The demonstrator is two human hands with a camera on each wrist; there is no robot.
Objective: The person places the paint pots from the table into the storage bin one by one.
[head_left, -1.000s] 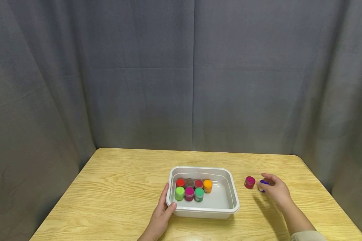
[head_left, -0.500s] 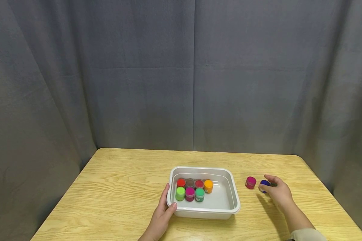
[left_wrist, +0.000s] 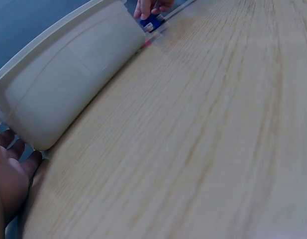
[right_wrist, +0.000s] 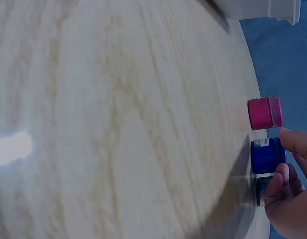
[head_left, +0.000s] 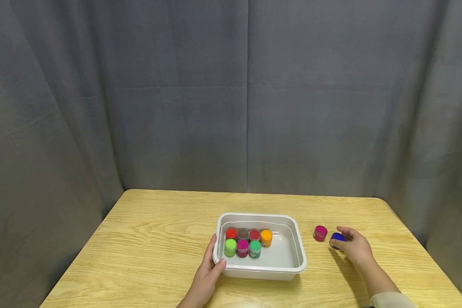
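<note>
A white plastic tub (head_left: 262,269) stands on the table in the head view. My left hand (head_left: 204,278) holds its near-left corner, thumb over the rim and fingers along the outer side. To the right of the tub, my right hand (head_left: 356,248) pinches a small blue paint jar (head_left: 336,238) between thumb and fingers; the jar appears upright. A magenta paint jar (head_left: 320,233) stands just left of it, apart from the hand. Behind the blue one, the right wrist view shows part of a dark green jar (right_wrist: 261,190), mostly covered by the fingers.
Inside the tub, several paint jars form two rows at the left, among them an orange jar (head_left: 266,238), a light green jar (head_left: 230,247) and a teal jar (head_left: 255,249). A wooden table (head_left: 146,244) lies beneath, with grey curtains (head_left: 177,128) around it.
The right hand has closed around the blue jar, which has shifted slightly toward the person. The left hand and the tub stay in place.
</note>
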